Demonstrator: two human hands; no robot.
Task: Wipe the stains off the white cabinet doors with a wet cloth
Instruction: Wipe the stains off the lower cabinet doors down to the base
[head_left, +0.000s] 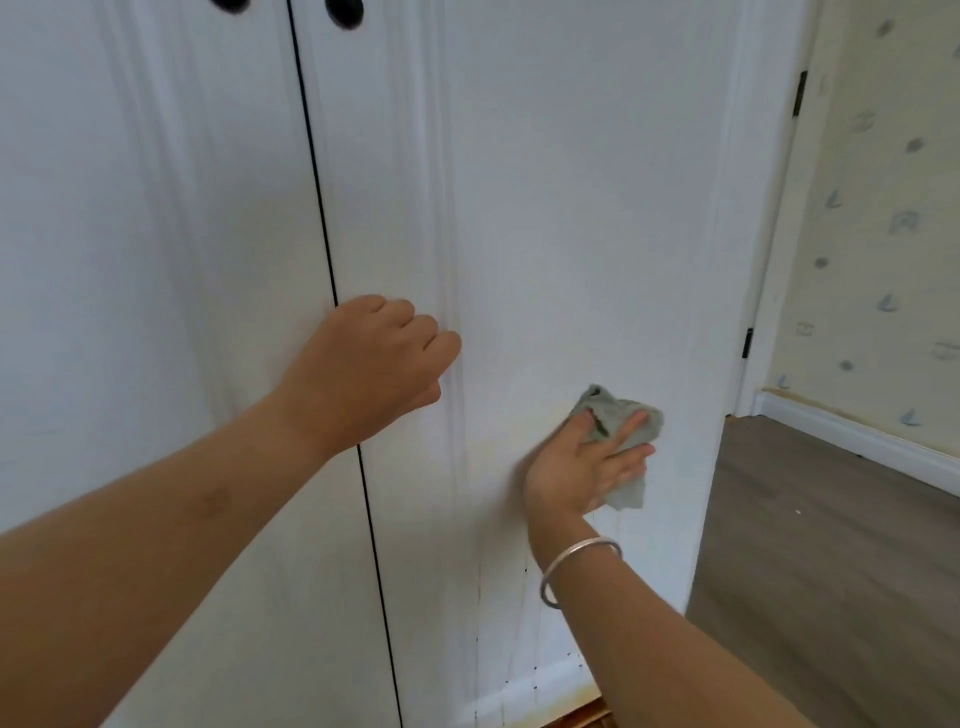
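Two white cabinet doors fill the view, split by a dark vertical gap. On the right door (571, 234), my right hand (587, 460) presses a crumpled pale green cloth (626, 415) flat against the lower panel with straight, spread fingers. A faint yellowish stain (498, 436) shows just left of that hand. My left hand (374, 369) rests against the right door's left edge beside the gap, fingers curled, holding nothing. The left door (156, 260) stands to the left of the gap.
Two dark round knobs (344, 11) sit at the top, one on each door. Thin drip lines run down the lower right door (519, 597). Right of the cabinet lie a wooden floor (831, 571), a white skirting board (857, 441) and patterned wallpaper (883, 234).
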